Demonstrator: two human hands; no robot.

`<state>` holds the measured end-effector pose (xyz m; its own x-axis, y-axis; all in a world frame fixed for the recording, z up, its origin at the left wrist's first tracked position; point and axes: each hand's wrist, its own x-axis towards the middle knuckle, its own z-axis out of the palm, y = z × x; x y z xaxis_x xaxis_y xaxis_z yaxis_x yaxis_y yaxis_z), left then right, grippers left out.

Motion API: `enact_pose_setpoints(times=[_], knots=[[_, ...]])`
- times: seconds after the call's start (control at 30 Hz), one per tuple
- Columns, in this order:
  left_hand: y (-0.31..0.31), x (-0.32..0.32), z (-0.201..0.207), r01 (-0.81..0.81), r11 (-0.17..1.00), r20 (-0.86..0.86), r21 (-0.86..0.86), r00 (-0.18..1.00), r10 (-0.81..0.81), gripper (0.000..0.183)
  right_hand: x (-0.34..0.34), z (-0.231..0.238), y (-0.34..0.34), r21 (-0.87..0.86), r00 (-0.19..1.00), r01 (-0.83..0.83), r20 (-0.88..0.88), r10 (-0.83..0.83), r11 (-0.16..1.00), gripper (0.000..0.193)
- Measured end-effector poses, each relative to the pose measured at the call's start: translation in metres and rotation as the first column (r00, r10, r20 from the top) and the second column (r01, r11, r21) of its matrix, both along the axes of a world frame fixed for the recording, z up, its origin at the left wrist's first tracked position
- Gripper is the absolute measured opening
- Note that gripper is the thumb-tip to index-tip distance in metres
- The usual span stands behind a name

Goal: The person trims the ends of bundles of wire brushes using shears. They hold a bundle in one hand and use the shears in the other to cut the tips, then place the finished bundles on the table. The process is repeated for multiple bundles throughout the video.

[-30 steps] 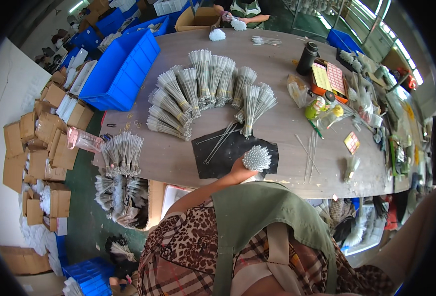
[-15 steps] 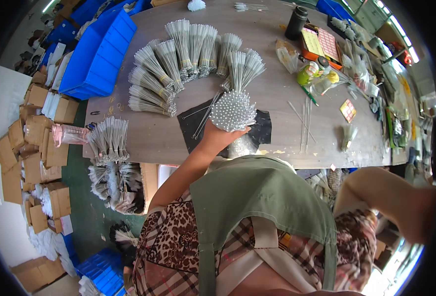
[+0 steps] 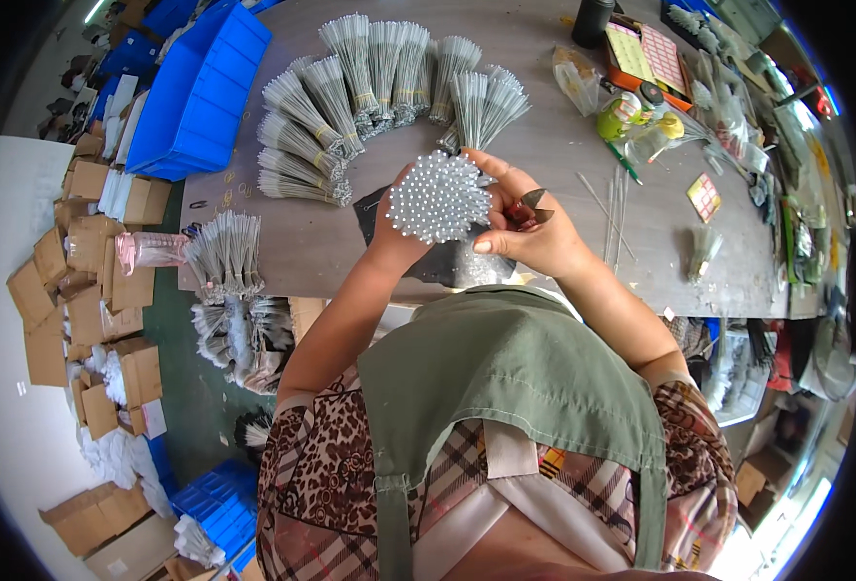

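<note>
My left hand is wrapped round a thick bundle of thin wire brushes, its white bead-like tips pointing up. On the bundle's right side, my right hand rests its index finger and thumb against the edge. Tucked in that same palm is a small pair of snips, with two dark pointed blades and reddish handles. Under both hands lies a black cloth. Beyond them, several tied bundles of grey wire brushes fan out in an arc on the table.
A blue crate stands at the far left. More brush bundles and a pink bottle are at the left edge. Loose wires, a green pen, a jar and a dark flask lie or stand to the right.
My right hand has come in from the far right to the bundle, carrying the snips. My left hand still grips the bundle, which now sits slightly further left in view.
</note>
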<state>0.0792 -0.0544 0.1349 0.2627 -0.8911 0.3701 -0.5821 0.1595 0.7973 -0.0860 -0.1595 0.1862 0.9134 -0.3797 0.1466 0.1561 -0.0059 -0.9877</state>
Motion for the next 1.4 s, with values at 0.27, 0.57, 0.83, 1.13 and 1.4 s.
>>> enact_pose_setpoints(times=[0.27, 0.57, 0.83, 1.13, 1.4], knots=[[-0.002, -0.008, 0.004, -0.204, 0.977, 0.231, 0.068, 0.955, 0.183, 0.033, 0.002, -0.012, -0.004, 0.080, 1.000, 0.024, -0.011, -0.023, 0.997, 0.083], [-0.006, -0.017, 0.013, -0.220, 0.958, 0.192, 0.182, 0.964, 0.185, 0.039, 0.003, -0.027, -0.008, 0.204, 0.996, 0.083, 0.015, -0.088, 0.975, 0.076], [-0.002, -0.023, 0.022, -0.205, 0.922, 0.030, 0.328, 0.978, 0.207, 0.041, 0.004, -0.031, -0.009, 0.252, 0.994, 0.106, -0.024, -0.103, 0.962, 0.073], [0.001, -0.027, 0.027, -0.257, 0.895, -0.115, 0.364, 0.941, 0.317, 0.052, -0.004, -0.006, -0.014, 0.080, 0.973, 0.229, -0.028, -0.227, 0.970, 0.056], [0.002, -0.031, 0.029, -0.389, 0.892, -0.044, 0.229, 0.912, 0.409, 0.048, -0.010, -0.001, -0.007, -0.061, 0.958, 0.283, -0.029, -0.285, 0.957, 0.036]])
